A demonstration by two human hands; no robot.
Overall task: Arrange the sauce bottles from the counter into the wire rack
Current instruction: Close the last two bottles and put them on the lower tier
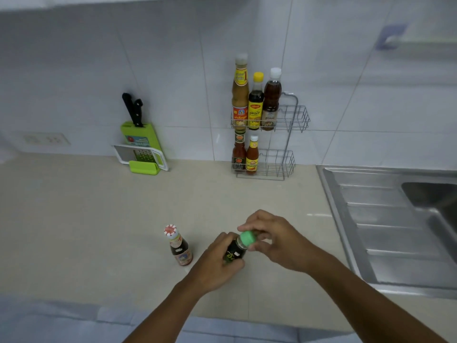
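A dark bottle with a green cap (238, 250) is held over the beige counter (99, 219). My left hand (215, 263) wraps its body and my right hand (274, 240) pinches the cap. A small brown bottle with a red-and-white cap (178, 246) stands on the counter just left of my hands. The two-tier wire rack (293, 117) hangs on the tiled wall. Its upper basket holds three tall bottles (256, 105) at its left. The lower basket (282, 164) holds two red sauce bottles (245, 157) at its left. The right part of both baskets is bare wire.
A green knife block with two black-handled knives (138, 129) and a white grater (146, 157) lean against the wall at the left. A steel sink with drainboard (385, 219) fills the right side. A wall socket (45, 139) sits far left.
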